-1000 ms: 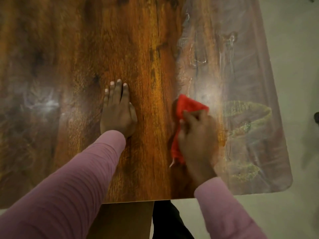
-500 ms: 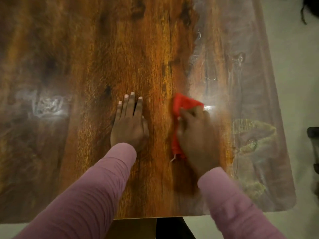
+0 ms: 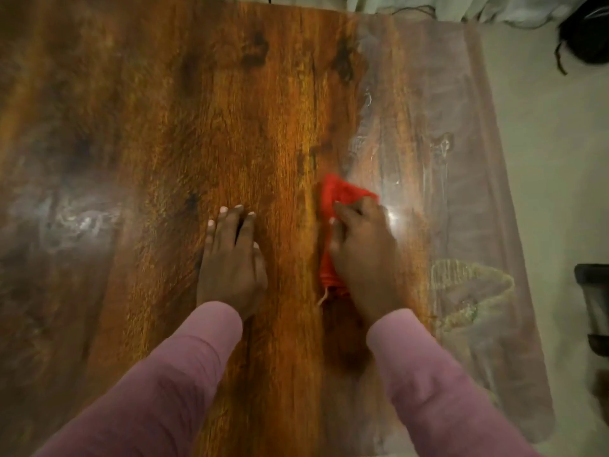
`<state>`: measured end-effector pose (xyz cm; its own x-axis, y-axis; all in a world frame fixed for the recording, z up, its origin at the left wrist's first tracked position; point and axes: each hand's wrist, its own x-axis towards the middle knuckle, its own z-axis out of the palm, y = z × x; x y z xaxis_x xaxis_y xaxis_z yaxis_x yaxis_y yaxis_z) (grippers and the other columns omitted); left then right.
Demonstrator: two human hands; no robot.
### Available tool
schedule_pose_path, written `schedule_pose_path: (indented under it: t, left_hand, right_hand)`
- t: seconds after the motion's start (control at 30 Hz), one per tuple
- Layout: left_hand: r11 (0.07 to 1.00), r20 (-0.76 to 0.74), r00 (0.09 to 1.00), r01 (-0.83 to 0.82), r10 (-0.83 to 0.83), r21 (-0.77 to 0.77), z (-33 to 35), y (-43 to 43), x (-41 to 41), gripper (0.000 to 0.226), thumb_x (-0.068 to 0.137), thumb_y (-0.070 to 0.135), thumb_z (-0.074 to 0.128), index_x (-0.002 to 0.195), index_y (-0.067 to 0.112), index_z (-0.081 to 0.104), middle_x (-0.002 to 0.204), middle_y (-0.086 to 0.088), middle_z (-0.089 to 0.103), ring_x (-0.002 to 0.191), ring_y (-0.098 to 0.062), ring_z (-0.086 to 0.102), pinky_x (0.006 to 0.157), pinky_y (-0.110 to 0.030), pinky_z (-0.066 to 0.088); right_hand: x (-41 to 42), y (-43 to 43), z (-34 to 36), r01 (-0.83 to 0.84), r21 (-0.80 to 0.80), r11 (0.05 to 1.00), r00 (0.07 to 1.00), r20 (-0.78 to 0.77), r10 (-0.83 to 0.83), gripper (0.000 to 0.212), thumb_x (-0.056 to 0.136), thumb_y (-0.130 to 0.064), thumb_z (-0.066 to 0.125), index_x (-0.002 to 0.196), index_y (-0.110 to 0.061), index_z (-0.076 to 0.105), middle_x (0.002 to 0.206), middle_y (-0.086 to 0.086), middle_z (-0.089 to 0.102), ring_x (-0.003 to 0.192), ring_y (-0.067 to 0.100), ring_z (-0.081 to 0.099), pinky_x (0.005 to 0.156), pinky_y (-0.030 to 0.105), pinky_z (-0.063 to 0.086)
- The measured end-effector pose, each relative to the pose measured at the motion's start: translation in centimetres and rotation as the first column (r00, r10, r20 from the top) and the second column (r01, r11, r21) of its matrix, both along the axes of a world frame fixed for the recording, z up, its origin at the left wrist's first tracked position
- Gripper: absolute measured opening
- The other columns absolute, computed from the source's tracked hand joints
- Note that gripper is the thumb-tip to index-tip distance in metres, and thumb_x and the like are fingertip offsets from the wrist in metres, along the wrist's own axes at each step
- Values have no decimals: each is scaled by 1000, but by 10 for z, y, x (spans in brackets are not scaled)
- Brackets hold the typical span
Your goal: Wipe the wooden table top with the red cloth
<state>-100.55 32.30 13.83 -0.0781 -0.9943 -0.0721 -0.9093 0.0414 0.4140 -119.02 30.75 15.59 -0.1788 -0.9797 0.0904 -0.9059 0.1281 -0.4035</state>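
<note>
The wooden table top [image 3: 164, 133] fills most of the head view, glossy and brown with dark knots. A red cloth [image 3: 342, 192] lies bunched on it right of centre, a loose thread trailing from its near end. My right hand [image 3: 362, 252] presses down on the cloth and covers most of it; only the far tip and left edge show. My left hand [image 3: 230, 262] rests flat on the wood to the left of the cloth, fingers together, holding nothing. Both arms wear pink sleeves.
The table's right edge [image 3: 514, 245] runs diagonally down the right side, with pale floor [image 3: 560, 179] beyond it. A dark object [image 3: 593, 305] sits on the floor at the right, and dark cables [image 3: 583, 37] lie at the top right. Smears gleam on the table's left [image 3: 75, 222].
Both hands sit lower and further into the table in the view than a second ago; my right hand and the cloth have slid away from the near edge. The far table edge has come into sight.
</note>
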Motion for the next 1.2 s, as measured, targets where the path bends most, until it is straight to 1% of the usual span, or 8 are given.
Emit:
schedule_pose_path:
  t: [0.1, 0.2, 0.3, 0.47, 0.73, 0.93, 1.0, 1.2]
  left_hand:
    - [998, -57, 997, -46, 43, -43, 6, -22, -16, 51, 95, 23, 28, 142, 7, 38, 152, -12, 30, 145, -27, 12, 118, -34, -1]
    - [995, -68, 996, -66, 61, -74, 4, -56, -42, 50, 97, 23, 27, 144, 9, 36, 154, -11, 26, 146, -26, 10, 119, -35, -1]
    - [993, -23, 999, -43, 41, -110, 0, -94, -64, 49, 97, 21, 30, 144, 8, 34, 155, -13, 24, 146, -27, 9, 120, -38, 1]
    - [995, 59, 998, -13, 19, -103, -6, -129, -80, 50, 98, 19, 33, 146, 6, 31, 157, -14, 21, 146, -29, 9, 120, -41, 4]
    - [997, 123, 992, -26, 35, -71, -6, -127, -82, 52, 99, 23, 27, 150, 11, 21, 159, -9, 11, 147, -23, 2, 119, -35, -2]
    - [998, 110, 994, -19, 25, -62, -9, -129, -82, 53, 97, 21, 31, 149, 9, 24, 158, -11, 15, 147, -25, 4, 120, -38, 2]
    - [998, 112, 993, -15, 21, -55, -9, -129, -82, 53, 98, 22, 31, 149, 9, 23, 159, -11, 14, 147, -25, 3, 120, -39, 2]
    - [999, 126, 992, -13, 19, -53, -11, -129, -82, 54, 97, 22, 28, 150, 9, 22, 159, -11, 14, 147, -26, 4, 120, -39, 2]
  right_hand:
    - [-55, -28, -1, 346, 19, 938, 938, 17, -346, 30, 88, -21, 56, 116, -19, 67, 116, 8, 55, 107, 29, 52, 83, 36, 46]
    - [-51, -44, 0, 463, 22, 886, 886, 34, -463, 30, 85, -16, 56, 113, -17, 68, 115, 9, 55, 109, 30, 51, 79, 37, 45]
    - [-15, -41, 0, 316, -8, 949, 948, 53, -315, 28, 84, -16, 59, 110, -17, 69, 107, 6, 55, 100, 26, 50, 71, 30, 39]
    - [-14, -40, -7, -50, -61, 997, 995, 84, 55, 26, 81, -14, 61, 104, -15, 71, 94, 4, 59, 90, 25, 52, 68, 35, 48]
    - [-47, -76, -5, 350, -29, 936, 935, 72, -347, 29, 84, -17, 60, 112, -16, 70, 102, 4, 56, 97, 24, 50, 70, 30, 39]
    - [-28, -69, -3, -53, -55, 997, 993, 103, 58, 24, 82, -14, 63, 105, -15, 71, 90, 0, 56, 87, 20, 50, 63, 34, 48]
    - [-44, -75, -3, -91, -60, 994, 993, 76, 96, 23, 83, -14, 63, 104, -15, 71, 92, 1, 56, 88, 21, 50, 63, 32, 47]
    - [-64, -118, -3, 398, -1, 917, 915, 71, -397, 31, 85, -17, 58, 114, -17, 68, 113, 7, 54, 109, 28, 48, 74, 32, 40]
